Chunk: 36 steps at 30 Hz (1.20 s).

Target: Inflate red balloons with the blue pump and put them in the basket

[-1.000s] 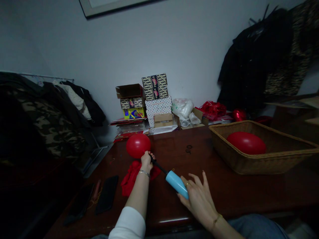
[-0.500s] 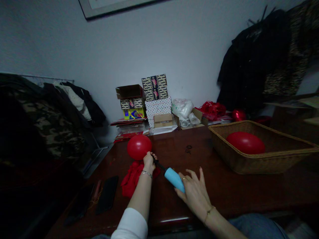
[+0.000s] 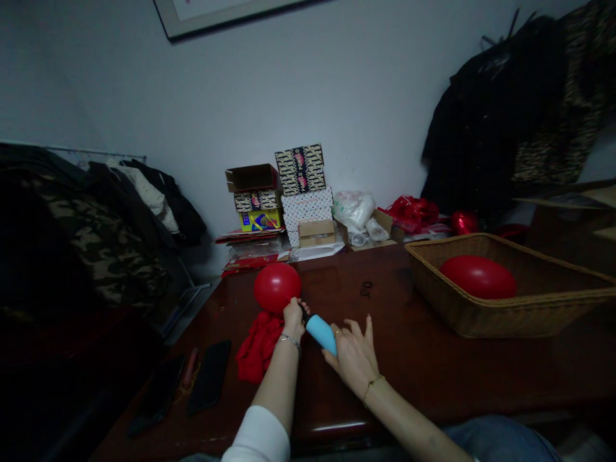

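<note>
A partly inflated red balloon [image 3: 278, 288] sits at the front end of a balloon pump [image 3: 321, 333] with a light blue barrel. My left hand [image 3: 293, 317] is closed around the pump's black front end, at the balloon's neck; the neck itself is mostly hidden by the fingers. At the barrel's rear, my right hand [image 3: 355, 354] grips the blue part between thumb and palm, with some fingers raised. Under the balloon and beside my left wrist lies a heap of red limp balloons or cloth [image 3: 257, 346]; I cannot tell which.
A wicker basket [image 3: 462, 321] on the right holds another red balloon [image 3: 478, 277]. Black loops [image 3: 366, 289] lie mid-table. Two dark flat objects, one a black slab [image 3: 209, 376], lie at left. Stacked boxes [image 3: 308, 208] and a plastic bag [image 3: 353, 209] stand against the wall.
My right hand has pushed the blue barrel forward and left towards my left hand, covering the black rod between them. The balloon has shifted slightly right.
</note>
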Each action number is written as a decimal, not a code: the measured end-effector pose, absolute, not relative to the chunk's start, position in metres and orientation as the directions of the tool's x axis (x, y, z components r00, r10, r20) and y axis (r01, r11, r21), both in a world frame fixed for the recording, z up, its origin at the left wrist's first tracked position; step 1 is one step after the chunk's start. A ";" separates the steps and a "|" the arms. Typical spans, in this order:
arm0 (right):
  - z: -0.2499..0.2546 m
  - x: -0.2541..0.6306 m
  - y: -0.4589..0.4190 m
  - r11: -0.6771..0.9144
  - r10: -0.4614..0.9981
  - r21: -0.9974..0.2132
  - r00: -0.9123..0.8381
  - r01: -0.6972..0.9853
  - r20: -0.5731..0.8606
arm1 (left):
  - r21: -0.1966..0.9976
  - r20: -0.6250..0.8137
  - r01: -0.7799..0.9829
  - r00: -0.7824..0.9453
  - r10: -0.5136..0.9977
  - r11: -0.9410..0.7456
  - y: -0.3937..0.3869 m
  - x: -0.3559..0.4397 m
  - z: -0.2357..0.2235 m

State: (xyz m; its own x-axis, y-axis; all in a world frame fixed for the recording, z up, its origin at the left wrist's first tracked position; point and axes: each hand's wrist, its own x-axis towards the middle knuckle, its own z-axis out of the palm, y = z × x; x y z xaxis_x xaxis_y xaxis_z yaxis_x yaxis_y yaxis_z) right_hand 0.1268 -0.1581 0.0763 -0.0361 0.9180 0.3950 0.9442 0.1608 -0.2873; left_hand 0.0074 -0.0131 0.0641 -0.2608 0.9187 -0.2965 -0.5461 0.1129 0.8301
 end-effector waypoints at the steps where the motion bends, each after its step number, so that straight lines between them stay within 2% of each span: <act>1: 0.076 0.127 -0.160 0.160 0.917 -0.291 -0.033 0.943 0.397 | 0.831 -0.297 -0.544 -0.261 0.919 0.114 -0.013 0.007 0.065; 10: 0.068 0.153 -0.191 0.196 0.899 -0.300 -0.049 0.934 0.436 | 0.848 -0.233 -0.528 -0.288 0.929 0.049 -0.004 -0.005 0.070; 18: 0.059 0.172 -0.217 0.200 0.909 -0.347 -0.042 0.916 0.415 | 0.845 -0.229 -0.532 -0.279 0.933 0.048 -0.001 -0.012 0.070; 36: 0.075 0.129 -0.165 0.138 0.913 -0.295 -0.006 0.945 0.407 | 0.821 -0.281 -0.561 -0.239 0.929 0.104 -0.017 0.012 0.060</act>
